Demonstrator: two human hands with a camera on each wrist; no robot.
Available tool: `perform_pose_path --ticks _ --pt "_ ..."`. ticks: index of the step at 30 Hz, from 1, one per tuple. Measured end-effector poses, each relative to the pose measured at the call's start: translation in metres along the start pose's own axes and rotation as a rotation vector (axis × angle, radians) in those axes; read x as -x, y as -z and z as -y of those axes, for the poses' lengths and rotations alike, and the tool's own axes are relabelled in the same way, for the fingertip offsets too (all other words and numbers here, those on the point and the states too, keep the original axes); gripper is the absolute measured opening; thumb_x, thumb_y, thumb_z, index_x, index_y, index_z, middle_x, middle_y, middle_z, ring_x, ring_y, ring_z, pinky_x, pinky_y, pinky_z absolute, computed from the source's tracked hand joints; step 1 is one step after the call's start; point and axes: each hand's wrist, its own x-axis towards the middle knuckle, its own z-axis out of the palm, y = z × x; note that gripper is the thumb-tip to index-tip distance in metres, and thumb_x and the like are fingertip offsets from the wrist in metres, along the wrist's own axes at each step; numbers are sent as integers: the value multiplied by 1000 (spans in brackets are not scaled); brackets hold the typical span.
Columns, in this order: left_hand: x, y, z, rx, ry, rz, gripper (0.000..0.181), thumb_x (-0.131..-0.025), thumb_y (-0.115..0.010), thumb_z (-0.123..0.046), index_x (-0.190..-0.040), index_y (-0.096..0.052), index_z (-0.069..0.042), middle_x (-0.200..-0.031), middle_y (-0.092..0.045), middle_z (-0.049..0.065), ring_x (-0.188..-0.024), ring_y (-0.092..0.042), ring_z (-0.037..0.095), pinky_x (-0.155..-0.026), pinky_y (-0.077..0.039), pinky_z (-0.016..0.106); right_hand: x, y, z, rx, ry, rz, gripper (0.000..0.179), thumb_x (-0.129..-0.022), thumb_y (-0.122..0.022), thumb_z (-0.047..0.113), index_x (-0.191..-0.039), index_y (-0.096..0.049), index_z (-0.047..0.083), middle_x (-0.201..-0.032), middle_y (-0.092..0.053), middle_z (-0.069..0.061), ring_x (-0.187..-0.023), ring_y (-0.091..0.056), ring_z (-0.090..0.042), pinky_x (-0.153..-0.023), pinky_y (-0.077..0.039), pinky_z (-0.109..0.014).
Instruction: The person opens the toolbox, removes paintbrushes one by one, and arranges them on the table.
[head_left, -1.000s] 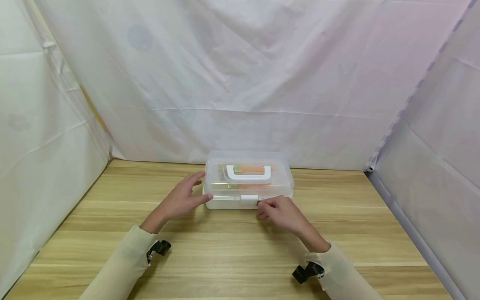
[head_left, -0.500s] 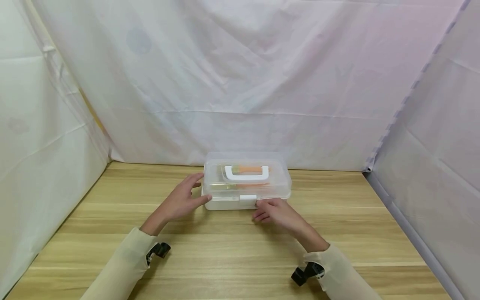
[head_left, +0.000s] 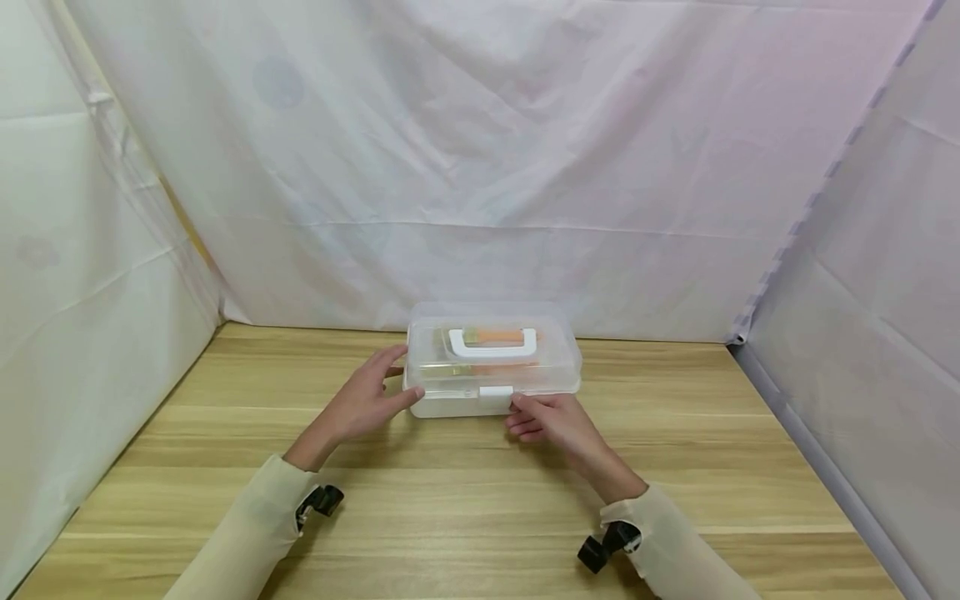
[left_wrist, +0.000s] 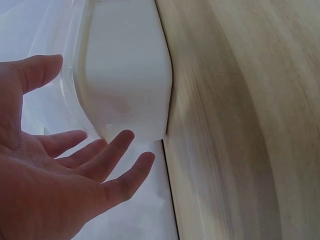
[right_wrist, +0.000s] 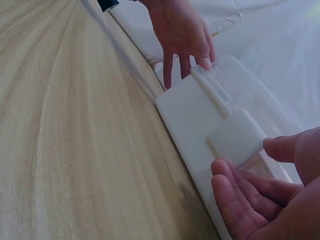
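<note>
A storage box (head_left: 450,406) with a white base, a clear lid (head_left: 558,358) and a white carry handle (head_left: 492,352) stands shut at the back of the table. My left hand (head_left: 363,396) is at its left end, fingers spread, thumb tip at the front left corner; the left wrist view shows the palm apart from the box wall (left_wrist: 127,65). My right hand (head_left: 558,425) is at the white front latch (head_left: 496,397). In the right wrist view the thumb tip meets the latch's corner (right_wrist: 237,137) and bent fingers (right_wrist: 235,200) lie along its lower edge, pinching its end.
Two orange-handled brushes (head_left: 498,336) show through the lid. A white curtain (head_left: 480,167) hangs right behind the box, and more white cloth closes off both sides. The wooden tabletop (head_left: 435,517) stretches in front under both forearms.
My right hand has turned slightly, its thumb now at the latch's end with the fingers lower. The left hand keeps its place. The box looks the same, still shut.
</note>
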Motion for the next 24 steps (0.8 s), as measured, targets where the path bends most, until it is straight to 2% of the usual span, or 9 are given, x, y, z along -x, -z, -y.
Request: perform_pose_path --ticks 7,24 --pt "0 -1 1 16 20 3 72 -105 -75 -17 -166 -40 -2 -168 -38 28 -140 -56 56 -100 -60 61 -7 2 -7 -77 -41 -39 36 -108 -74 26 -110 -77 -9 -93 -81 -15 -81 -79 -18 -73 -65 -31" --pt "0 -3 -2 24 39 -3 72 -105 -75 -15 -166 -40 -1 -164 -42 28 -136 -59 55 -98 -61 57 -9 2 -9 -85 -56 -66 34 -106 -76 27 -106 -79 -6 -89 -80 -13 -77 -78 -16 -70 -65 -30"
